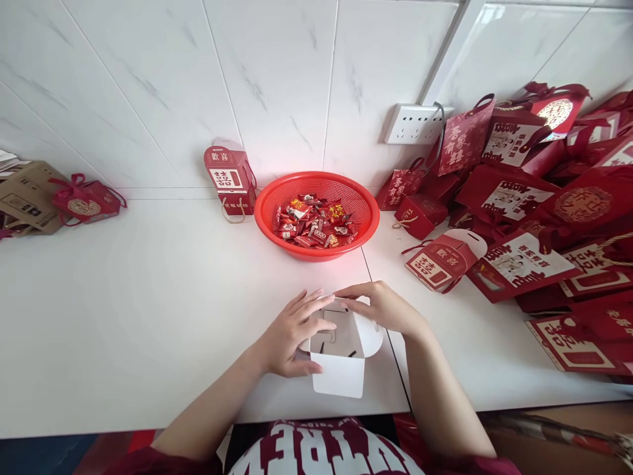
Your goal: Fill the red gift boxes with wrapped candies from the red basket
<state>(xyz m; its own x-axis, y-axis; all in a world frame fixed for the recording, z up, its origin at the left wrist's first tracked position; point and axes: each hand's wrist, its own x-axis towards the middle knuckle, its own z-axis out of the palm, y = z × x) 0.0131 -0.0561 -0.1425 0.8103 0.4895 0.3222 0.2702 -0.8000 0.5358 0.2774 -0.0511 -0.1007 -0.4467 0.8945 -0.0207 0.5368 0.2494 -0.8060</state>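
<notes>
Near the table's front edge stands an open carton gift box (339, 376), white on the inside, with its flaps folded outward. My left hand (297, 333) rests against the box's left side, fingers spread, some reaching over the opening. At the far right corner, my right hand (383, 305) touches the rim and right flap with its fingers stretched out. Dark slits or cord ends show inside the box. Beyond both hands sits a red plastic basket (316, 256) of wrapped candies (316, 221).
A finished red gift box (230, 178) stands by the wall, left of the basket. Many red gift boxes (519, 198) pile up at right. A small red box (89, 199) and a brown carton (32, 198) lie at far left. A socket strip (415, 124) is on the wall.
</notes>
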